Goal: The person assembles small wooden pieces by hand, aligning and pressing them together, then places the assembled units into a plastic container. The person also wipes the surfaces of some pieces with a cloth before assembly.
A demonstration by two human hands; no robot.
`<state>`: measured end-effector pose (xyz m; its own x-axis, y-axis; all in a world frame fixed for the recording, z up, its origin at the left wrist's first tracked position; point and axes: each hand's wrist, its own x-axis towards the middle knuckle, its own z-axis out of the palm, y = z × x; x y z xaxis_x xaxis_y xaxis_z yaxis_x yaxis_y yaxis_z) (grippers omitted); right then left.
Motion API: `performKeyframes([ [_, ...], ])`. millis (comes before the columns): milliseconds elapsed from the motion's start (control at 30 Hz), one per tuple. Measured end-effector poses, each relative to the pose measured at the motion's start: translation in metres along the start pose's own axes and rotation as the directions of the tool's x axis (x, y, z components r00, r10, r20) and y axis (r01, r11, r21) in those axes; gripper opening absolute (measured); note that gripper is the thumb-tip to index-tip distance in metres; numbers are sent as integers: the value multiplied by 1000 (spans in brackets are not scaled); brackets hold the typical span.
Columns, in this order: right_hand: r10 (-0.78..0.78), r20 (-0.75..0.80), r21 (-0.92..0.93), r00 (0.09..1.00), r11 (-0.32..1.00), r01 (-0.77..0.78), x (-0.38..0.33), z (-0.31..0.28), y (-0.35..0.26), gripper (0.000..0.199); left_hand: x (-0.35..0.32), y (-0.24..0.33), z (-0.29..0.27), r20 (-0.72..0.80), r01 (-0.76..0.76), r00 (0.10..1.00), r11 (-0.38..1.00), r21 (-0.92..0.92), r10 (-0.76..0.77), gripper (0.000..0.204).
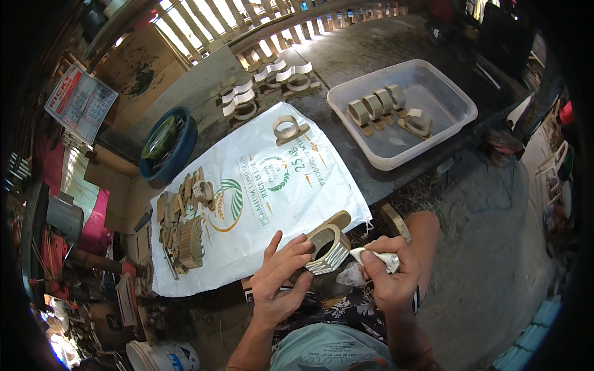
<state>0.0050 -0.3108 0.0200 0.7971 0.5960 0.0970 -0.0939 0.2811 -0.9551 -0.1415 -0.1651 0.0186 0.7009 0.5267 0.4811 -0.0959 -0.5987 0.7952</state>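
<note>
Clear plastic tub point(387, 163), two o'clock: five rings point(357, 112). Blue basin point(190, 139), ten: something green point(159, 141). Left hand point(281, 275) grips wooden ring point(329, 262), five o'clock, long axis toward one-thirty; right hand point(394, 281) pinches white bag point(391, 262).

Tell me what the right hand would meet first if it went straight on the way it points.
Most likely the wooden ring piece in the left hand: the white bag in the right hand points at its white-striped side, though depth leaves any touch unclear.
</note>
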Motion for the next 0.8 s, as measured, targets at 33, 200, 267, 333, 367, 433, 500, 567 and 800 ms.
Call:
performKeyframes([
  [33,5,-23,-1,1000,1000,-5,1,-1,3,9,-1,-1,0,-11,11,1000,1000,-3,-11,40],
  [200,145,-140,-66,980,986,-155,3,-11,21,9,-10,-27,-28,-200,109,977,973,202,-68,40],
  [267,242,-82,-85,967,965,-248,3,-21,38,8,-17,-49,-56,-410,298,892,928,222,-189,41],
  [333,328,6,-165,945,932,-322,-1,-36,63,8,-24,-79,-82,-580,435,772,881,184,-260,41],
  [367,345,50,-204,937,922,-329,-5,-44,76,10,-27,-95,-96,-646,469,716,868,164,-265,41],
  [433,486,41,-281,873,844,-457,-13,-53,109,11,-33,-124,-116,-715,521,633,847,110,-297,39],
  [500,551,81,-256,830,817,-517,-23,-61,130,12,-36,-148,-128,-754,527,579,848,57,-309,38],
  [567,566,69,-338,822,788,-514,-30,-65,141,13,-39,-161,-133,-759,537,575,841,70,-304,38],
  [800,485,88,-360,870,830,-426,-28,-58,146,15,-43,-157,-126,-764,581,575,804,128,-294,35],
])
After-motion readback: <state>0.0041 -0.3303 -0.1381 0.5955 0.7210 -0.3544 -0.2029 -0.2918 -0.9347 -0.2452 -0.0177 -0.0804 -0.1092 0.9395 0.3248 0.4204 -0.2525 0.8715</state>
